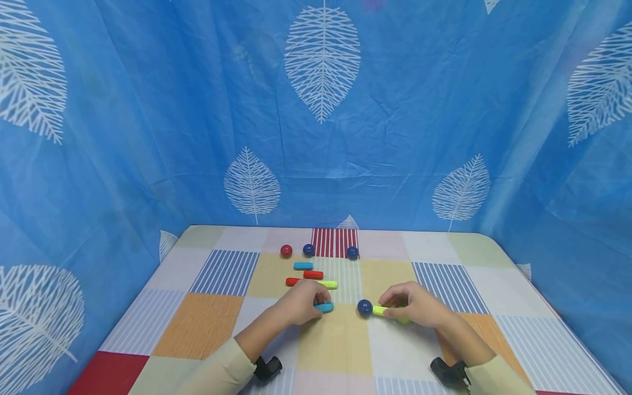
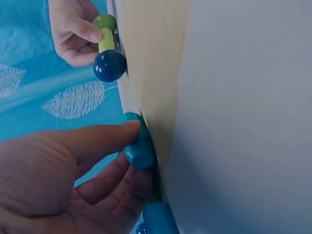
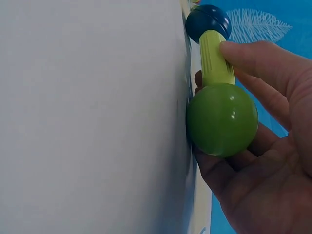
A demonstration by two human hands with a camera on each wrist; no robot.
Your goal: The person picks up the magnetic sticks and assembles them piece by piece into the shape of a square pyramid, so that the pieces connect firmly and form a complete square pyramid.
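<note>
My left hand (image 1: 302, 303) pinches a light blue rod (image 2: 139, 148) between thumb and fingers, low over the patchwork cloth. To its right, my right hand (image 1: 417, 304) grips a yellow-green rod (image 3: 214, 58). A dark blue ball (image 1: 365, 308) sits on one end of that rod and a green ball (image 3: 223, 120) on the other. In the head view the green ball is mostly covered by the right hand. The dark blue ball points toward the left hand, with a gap between it and the light blue rod.
Beyond the left hand lie another light blue rod (image 1: 303, 266), two red rods, one of them (image 1: 313, 275) nearest it, and a yellow rod (image 1: 328, 285). Farther back are a red ball (image 1: 286, 251) and two dark blue balls, one left (image 1: 308, 250), one right (image 1: 353, 253). A blue curtain (image 1: 395, 137) surrounds the table.
</note>
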